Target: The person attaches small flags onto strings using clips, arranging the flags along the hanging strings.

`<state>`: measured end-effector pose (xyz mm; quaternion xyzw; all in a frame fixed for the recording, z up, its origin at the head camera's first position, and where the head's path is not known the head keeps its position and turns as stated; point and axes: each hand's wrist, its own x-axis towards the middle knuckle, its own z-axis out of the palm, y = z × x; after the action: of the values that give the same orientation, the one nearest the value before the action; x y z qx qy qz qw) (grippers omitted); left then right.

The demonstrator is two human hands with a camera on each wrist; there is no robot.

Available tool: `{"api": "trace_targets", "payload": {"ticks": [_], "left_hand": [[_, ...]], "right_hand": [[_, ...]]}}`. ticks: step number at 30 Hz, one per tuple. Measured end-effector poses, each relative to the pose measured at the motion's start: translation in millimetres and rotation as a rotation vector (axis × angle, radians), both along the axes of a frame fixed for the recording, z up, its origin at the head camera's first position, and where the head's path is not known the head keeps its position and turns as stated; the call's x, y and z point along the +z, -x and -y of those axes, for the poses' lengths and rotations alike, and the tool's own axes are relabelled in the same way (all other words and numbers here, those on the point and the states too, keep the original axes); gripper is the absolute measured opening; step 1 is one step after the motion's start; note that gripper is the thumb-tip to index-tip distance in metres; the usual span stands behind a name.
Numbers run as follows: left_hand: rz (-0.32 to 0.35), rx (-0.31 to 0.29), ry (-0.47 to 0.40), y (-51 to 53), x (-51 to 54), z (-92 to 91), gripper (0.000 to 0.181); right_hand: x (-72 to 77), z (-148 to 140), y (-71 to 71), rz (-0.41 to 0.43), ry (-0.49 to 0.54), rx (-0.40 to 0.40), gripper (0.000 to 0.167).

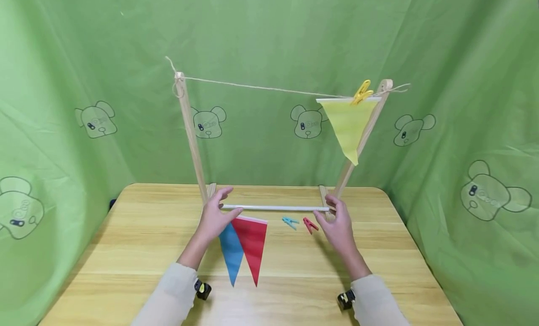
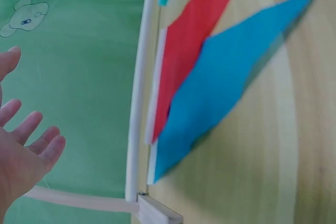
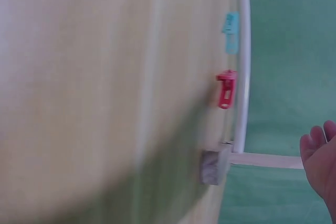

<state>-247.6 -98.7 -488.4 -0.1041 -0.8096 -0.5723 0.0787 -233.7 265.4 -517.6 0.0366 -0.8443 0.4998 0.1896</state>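
My left hand [image 1: 212, 218], thumb and fingers spread, hovers over the top of a blue pennant [image 1: 230, 251] and a red pennant [image 1: 254, 244], which overlap on the table. The left wrist view shows its fingers [image 2: 50, 142] holding nothing. On the other side, my right hand [image 1: 338, 223] hangs in the air near the right end of a white crossbar [image 1: 273, 207], thumb apart and nothing in its grasp. Between the hands lie a light-blue clothespin [image 1: 290, 222] and a red clothespin [image 1: 310, 225]. A yellow clothespin [image 1: 361, 93] fastens a yellow pennant [image 1: 347, 125] to a string [image 1: 265, 88].
Two wooden posts, a left post [image 1: 191, 134] and a right post [image 1: 370, 125], carry the string, which slopes slightly down to the right. The crossbar joins them low down. Behind the wooden table [image 1: 147, 251] hangs a green curtain [image 1: 257, 40].
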Motion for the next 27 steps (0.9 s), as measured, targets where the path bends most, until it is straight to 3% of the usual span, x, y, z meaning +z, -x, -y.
{"api": "trace_targets", "payload": {"ticks": [6, 14, 23, 27], "left_hand": [[0.002, 0.000, 0.088, 0.2, -15.3, 3.7, 0.067], [-0.035, -0.028, 0.279, 3.0, -31.1, 6.8, 0.070], [0.063, -0.042, 0.346, 8.0, -42.5, 6.8, 0.070], [0.077, -0.042, 0.394, 12.4, -49.6, 6.6, 0.070]], "right_hand": [[-14.5, 0.6, -0.9, 0.087, -0.004, 0.036, 0.071], [-25.8, 2.6, -1.1, 0.227, -0.075, 0.048, 0.078], [-30.4, -1.1, -2.9, 0.321, -0.232, 0.092, 0.082], [-33.5, -1.9, -2.8, 0.341, -0.254, 0.105, 0.083]]}}
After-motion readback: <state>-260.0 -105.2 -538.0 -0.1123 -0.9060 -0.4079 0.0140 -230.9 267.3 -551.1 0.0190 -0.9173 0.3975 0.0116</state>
